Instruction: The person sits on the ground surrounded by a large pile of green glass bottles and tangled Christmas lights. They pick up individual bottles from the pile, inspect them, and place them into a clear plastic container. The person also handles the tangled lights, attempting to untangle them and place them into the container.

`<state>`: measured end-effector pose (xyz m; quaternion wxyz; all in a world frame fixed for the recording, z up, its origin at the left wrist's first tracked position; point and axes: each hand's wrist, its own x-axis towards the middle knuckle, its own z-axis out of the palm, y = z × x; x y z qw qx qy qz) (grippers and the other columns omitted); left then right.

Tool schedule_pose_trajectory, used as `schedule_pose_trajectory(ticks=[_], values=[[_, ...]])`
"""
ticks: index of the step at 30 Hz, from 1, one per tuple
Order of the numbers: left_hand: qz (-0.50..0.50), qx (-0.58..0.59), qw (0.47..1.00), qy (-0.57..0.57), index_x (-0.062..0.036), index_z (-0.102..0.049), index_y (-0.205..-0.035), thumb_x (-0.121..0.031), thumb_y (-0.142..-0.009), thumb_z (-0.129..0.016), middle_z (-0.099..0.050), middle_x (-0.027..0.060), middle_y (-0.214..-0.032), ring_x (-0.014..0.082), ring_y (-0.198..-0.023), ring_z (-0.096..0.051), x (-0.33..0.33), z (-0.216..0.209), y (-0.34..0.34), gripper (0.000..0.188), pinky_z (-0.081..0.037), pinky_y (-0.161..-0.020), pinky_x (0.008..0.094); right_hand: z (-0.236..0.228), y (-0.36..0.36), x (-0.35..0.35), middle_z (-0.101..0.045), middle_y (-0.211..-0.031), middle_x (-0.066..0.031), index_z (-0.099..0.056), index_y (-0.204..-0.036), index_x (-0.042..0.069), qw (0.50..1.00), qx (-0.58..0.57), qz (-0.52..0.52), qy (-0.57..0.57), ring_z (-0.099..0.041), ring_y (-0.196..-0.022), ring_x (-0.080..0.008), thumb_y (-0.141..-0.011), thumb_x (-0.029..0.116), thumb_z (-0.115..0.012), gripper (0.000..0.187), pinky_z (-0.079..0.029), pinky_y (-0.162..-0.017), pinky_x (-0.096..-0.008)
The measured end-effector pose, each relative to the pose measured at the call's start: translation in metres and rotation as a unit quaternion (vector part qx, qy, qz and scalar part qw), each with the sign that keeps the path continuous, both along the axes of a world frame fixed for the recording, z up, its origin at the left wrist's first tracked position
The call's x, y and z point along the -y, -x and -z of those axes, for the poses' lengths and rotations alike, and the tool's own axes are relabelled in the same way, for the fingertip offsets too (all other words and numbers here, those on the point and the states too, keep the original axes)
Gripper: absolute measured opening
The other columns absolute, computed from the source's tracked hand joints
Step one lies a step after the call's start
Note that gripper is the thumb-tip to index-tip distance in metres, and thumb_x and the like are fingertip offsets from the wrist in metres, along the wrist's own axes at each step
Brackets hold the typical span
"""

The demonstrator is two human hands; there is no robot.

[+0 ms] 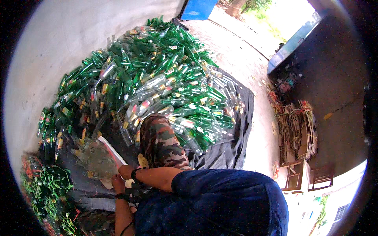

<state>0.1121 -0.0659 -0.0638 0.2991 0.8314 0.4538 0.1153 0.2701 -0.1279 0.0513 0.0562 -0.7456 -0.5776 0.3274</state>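
My right hand (pixel 126 172), with a dark band at the wrist, is closed at the near end of a long, flat, white and pinkish-red strip-like piece (pixel 112 151); its exact kind does not show. Just below it, my left hand (pixel 117 183) is closed with the fingers curled, and whatever lies in it is hidden. Beyond the left hand, several clear glass bottles (pixel 92 159) lie on a dark sheet (pixel 75 151). My camouflage-clad knee (pixel 162 145) rises to the right of the strip.
A large heap of green and clear glass bottles (pixel 157 74) spreads ahead against the pale wall (pixel 59 43). Netted sacks with green strings (pixel 47 192) stand at the lower left. Bundled flat cardboard (pixel 293 128) leans at right; a blue door (pixel 199 8) stands at the back.
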Motion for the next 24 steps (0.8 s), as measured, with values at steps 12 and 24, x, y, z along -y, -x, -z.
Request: schedule_pose_trajectory(ticks=[12,24], values=[[-0.047,0.09,0.99,0.096,0.0022,-0.062,-0.091,-0.037,-0.099,-0.052,-0.062,0.02,-0.089,0.0411,-0.082,-0.06,-0.007,0.029,0.004,0.041,-0.047,-0.075,0.0479,0.013,0.005,-0.011,-0.067,-0.093,-0.0195,-0.069,-0.091,0.003,0.995,-0.056,0.079,-0.032,-0.066,-0.088,-0.0369,-0.085,0.019,-0.064,0.017,-0.054,-0.073,-0.0495],[-0.058,0.238,0.902,0.357,-0.0004,-0.062,-0.097,-0.021,-0.097,-0.059,-0.066,0.0092,-0.084,0.0205,-0.073,-0.064,0.002,-0.007,-0.022,0.021,-0.052,-0.061,0.0349,0.056,0.006,-0.008,-0.067,-0.092,-0.0215,-0.067,-0.092,0.003,0.942,-0.145,0.264,-0.147,-0.066,-0.087,-0.0394,-0.079,0.021,-0.07,0.023,-0.053,-0.074,-0.0488]])
